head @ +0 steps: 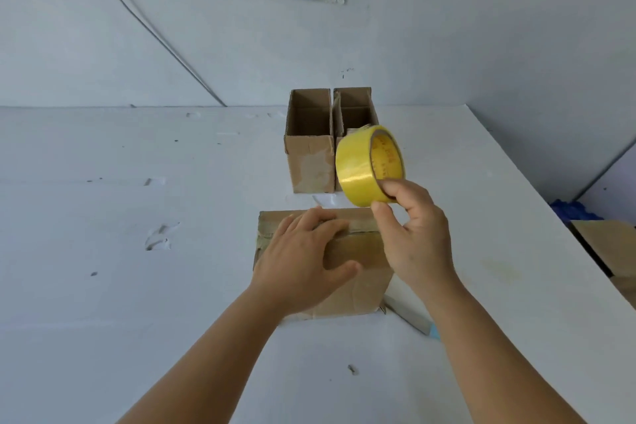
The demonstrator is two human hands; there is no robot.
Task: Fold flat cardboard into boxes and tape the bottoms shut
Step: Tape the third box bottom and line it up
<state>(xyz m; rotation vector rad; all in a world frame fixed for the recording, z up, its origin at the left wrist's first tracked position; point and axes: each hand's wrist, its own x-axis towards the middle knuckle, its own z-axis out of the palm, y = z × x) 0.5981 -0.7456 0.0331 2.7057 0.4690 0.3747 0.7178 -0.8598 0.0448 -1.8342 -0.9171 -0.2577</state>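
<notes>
Yellow tape roll (370,165) sits pinched in your right hand (418,234), thumb and fingers curled round its lower rim, lifted clear of the white table (137,286) and hanging just above the far right corner of the box you are working on. That cardboard box (358,272) lies near the middle of the table with its closed flaps facing up, and your left hand (303,258) presses flat on it, fingers straight and spread across the seam near the far edge. Whether a free tail of tape already runs from the roll to the cardboard is too fine to tell, so feel for it before you pull. To lay the strip well, keep the left palm weighting the flaps so they stay level and meeting — a gap under the tape is likely to give a weak bottom. Start the tape a little over the far edge of the box, draw the roll toward you along the seam with steady tension, and let the left hand follow behind, smoothing as it goes. Keep the roll low and square to the seam — a slanted pull will probably wrinkle the strip. Two finished boxes (309,138) stand open-topped side by side toward the table's far edge, well clear of your pull, and a pale-handled cutter (409,317) lies just beside the box's near right corner, ready for the cut.
</notes>
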